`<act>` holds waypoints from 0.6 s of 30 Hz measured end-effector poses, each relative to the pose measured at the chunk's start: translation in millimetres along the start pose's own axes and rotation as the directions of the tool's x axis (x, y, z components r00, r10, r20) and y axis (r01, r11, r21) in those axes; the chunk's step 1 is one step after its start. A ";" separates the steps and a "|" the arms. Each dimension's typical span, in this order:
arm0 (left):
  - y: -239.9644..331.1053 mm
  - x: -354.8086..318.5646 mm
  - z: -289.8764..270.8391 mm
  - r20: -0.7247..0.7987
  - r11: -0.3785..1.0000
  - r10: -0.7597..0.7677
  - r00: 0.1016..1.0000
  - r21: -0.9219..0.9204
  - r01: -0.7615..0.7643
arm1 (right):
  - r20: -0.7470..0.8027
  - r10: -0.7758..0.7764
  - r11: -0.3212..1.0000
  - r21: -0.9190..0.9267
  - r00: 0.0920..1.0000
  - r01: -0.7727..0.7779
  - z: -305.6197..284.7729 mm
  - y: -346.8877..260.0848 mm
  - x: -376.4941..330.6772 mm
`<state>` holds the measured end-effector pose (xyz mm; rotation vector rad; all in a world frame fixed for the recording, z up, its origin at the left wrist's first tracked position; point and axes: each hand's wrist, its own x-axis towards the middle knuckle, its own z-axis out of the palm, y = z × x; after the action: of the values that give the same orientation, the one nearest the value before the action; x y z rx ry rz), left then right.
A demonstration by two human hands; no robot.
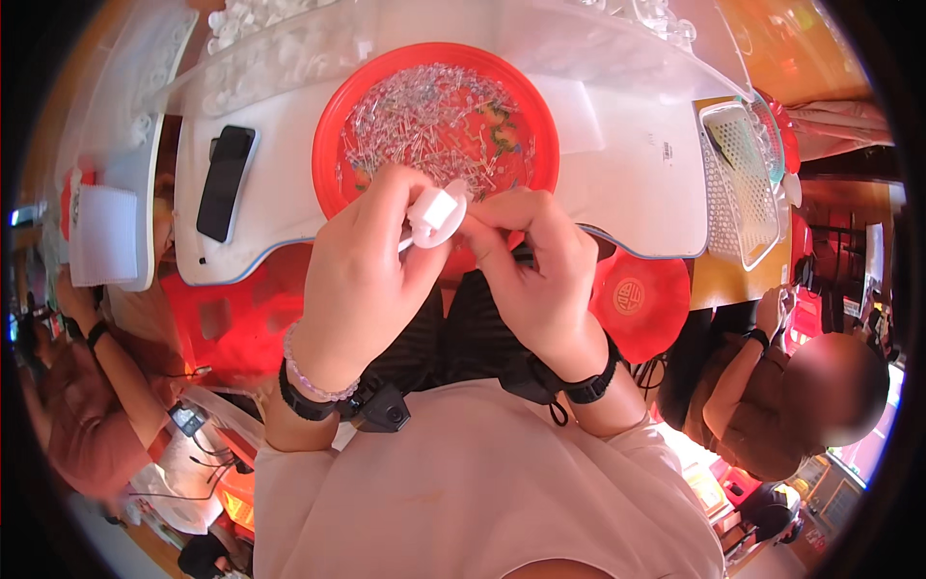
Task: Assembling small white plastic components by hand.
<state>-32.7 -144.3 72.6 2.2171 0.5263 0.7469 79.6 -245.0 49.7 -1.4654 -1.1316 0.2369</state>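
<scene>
White plastic cap (436,214), pinched between left hand (362,265) and right hand (540,280) over the red bowl's (333,125) near rim, looks light, stiff and smooth; its rim seems the surest hold.

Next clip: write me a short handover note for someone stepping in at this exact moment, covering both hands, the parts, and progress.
Left hand: shut on the small white plastic part, held over the near edge of the red bowl.
Right hand: fingers pinch at the same part from the other side; what they hold is too small to tell.
Parts: the bowl holds a heap of tiny clear pieces and sits on a white tray; a black phone lies to its left.
Done: cannot tell.
Left: many pieces remain in the bowl.
</scene>
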 end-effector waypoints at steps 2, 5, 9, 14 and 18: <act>-0.1 1.0 -0.7 0.022 1.000 -0.011 1.000 0.020 0.010 | -0.013 0.005 1.000 0.001 1.000 -0.005 0.3 1.5 0.8; -7.2 2.6 2.8 0.032 1.000 -0.029 0.999 0.009 0.029 | -0.005 0.044 0.999 0.008 0.999 -0.044 -0.2 5.8 2.0; -19.1 6.8 -1.7 0.000 0.993 -0.104 0.995 -0.061 0.103 | -0.046 0.068 0.997 -0.034 0.997 -0.070 -14.6 6.9 14.5; -41.0 -3.8 -2.8 0.057 0.931 -0.259 0.964 -0.252 0.265 | -0.254 -0.024 0.980 -0.199 0.967 -0.028 -64.4 5.0 67.6; -55.8 -13.5 -0.3 0.234 0.859 -0.344 0.909 -0.312 0.405 | -0.233 -0.234 0.864 -0.495 0.944 0.092 -101.3 37.3 135.0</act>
<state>-50.9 -115.3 26.5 1.7476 0.6583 0.4007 237.8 -204.9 106.3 -1.7531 -1.1126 -0.3988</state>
